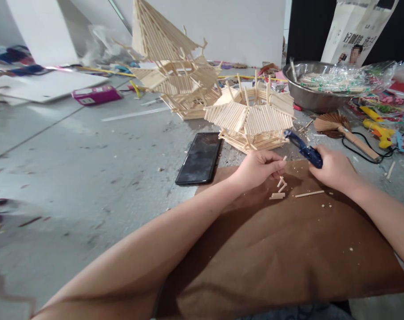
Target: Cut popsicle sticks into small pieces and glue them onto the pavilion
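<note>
My left hand (260, 168) is closed in a pinch on a short piece of wooden stick (285, 158), whose pale end shows past the fingertips. To its right, my right hand (333, 166) is wrapped round a dark blue hand tool (303, 149) that looks like a cutter, pointing up and left. The tool's head is close to the stick model and apart from the stick piece. Under the hands, several short cut stick pieces (277, 195) and one longer stick (309, 194) lie on a brown cloth (255, 266).
A roofed stick model (247, 120) stands just beyond my hands, with a taller stick tower (175, 75) behind it. A black phone (199, 159) lies at left. A metal bowl (308, 95), a small brush (346, 133) and a yellow glue gun (380, 132) are at right.
</note>
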A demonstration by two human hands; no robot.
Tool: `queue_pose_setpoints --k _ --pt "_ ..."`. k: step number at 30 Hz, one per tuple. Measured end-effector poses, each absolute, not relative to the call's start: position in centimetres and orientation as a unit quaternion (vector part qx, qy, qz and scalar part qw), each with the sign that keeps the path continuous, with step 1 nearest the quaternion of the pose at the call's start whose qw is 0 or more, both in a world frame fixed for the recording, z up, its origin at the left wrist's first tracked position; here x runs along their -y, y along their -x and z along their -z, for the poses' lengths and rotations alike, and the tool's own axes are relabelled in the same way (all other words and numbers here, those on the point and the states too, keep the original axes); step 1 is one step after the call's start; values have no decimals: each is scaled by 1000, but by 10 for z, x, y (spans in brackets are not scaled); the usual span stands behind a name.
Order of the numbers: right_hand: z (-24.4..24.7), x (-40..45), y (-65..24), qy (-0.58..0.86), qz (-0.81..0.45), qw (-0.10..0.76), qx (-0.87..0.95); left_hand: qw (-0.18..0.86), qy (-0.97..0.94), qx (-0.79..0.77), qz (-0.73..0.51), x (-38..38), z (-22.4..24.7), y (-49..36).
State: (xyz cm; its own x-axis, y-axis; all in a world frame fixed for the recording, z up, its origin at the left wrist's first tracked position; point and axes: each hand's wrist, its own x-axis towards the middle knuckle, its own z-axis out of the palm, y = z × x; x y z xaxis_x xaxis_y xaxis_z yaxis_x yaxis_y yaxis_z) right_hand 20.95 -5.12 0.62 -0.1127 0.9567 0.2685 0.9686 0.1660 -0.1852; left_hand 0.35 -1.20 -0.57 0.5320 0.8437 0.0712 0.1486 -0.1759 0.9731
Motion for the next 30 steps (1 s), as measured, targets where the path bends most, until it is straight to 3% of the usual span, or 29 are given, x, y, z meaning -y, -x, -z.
queue_pose_setpoints --k 3,8,12,17,24,27,30 --pt "-13 50 -210 640 -60 253 723 565 -654 -365 -344 13 8 -4" --pt "-22 56 -199 566 -420 377 601 575 -624 -347 -399 19 9 -10" --pt "-23 63 -189 517 -556 403 511 574 -615 -306 -445 29 10 -15" --pt "-22 69 -179 498 -630 405 437 593 -606 -282 -449 35 10 -18" --pt "-19 69 -177 506 -629 426 407 559 -661 -275 -418 32 9 -17" --pt "-20 68 -177 526 -590 415 450 469 -728 -288 -408 31 7 -14" --pt "-20 68 -178 549 -544 387 502 287 -840 -274 -371 31 3 -10"
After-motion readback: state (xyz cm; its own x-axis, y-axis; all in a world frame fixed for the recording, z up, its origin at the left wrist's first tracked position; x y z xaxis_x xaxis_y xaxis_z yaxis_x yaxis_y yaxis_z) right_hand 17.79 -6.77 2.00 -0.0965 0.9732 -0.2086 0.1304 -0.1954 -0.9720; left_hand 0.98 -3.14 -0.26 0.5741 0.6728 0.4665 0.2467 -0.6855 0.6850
